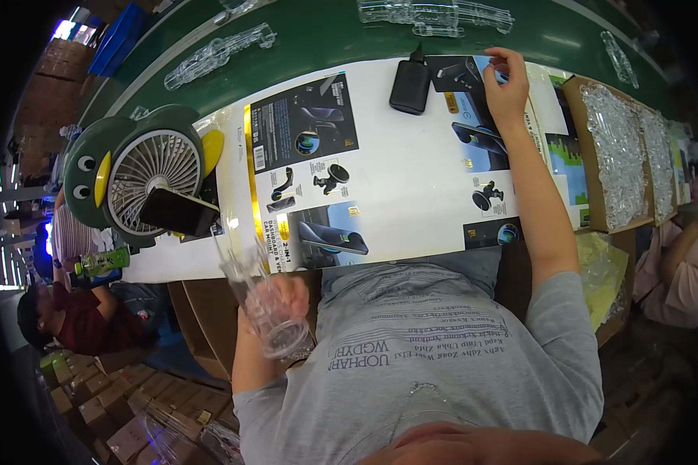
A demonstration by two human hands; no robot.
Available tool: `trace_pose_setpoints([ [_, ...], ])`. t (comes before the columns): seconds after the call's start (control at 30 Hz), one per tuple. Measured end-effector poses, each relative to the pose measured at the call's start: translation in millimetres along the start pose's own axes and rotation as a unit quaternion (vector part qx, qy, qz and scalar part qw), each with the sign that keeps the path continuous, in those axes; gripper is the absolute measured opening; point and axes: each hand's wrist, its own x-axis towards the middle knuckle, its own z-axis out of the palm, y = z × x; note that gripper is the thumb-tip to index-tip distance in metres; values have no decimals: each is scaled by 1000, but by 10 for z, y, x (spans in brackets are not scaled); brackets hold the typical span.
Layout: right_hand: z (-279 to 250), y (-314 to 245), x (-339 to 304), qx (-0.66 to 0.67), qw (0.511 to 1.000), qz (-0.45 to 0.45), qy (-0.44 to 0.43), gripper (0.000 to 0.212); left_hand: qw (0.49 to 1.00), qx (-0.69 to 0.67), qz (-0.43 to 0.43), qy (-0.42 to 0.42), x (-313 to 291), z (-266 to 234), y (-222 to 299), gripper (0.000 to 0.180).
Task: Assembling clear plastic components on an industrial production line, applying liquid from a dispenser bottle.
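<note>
My left hand (281, 298) is closed around a clear plastic tubular piece (275, 322) at the table's near edge. The piece is see-through and partly blurred, with its round end low in front of my shirt. Over the far right of the printed sheet (395, 170), my right hand (507, 89) has its fingers curved and the thumb apart from them. Nothing shows between those fingers. To its left lies a black bottle (410, 85) with a pointed tip. More clear plastic pieces (221, 56) lie on the green surface (318, 39) beyond the sheet.
A penguin-shaped fan (151, 178) stands at left, a dark phone (180, 211) leaning on it. At right, a cardboard box (589, 155) holds many small clear plastic pieces. A green-labelled bottle (105, 262) is at far left. Other people sit at both sides.
</note>
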Motion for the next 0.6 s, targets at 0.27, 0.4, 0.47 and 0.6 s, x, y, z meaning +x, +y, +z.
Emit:
trace_pose_setpoints([
  [0.27, 9, -158, -5, -5, 992, -53, -113, 26, 929, -139, 40, 341, 700, 107, -107, 37],
  [0.4, 65, -393, 5, -106, 960, -133, -223, 34, 918, -143, -4, 370, 877, 236, -89, 31],
  [0.47, 132, -426, -26, -154, 924, -205, -285, 42, 942, -87, -26, 322, 905, 257, -41, 23],
  [0.6, 262, -586, -34, -249, 869, -280, -323, 43, 922, 310, 24, 231, 947, 262, 118, 19],
])
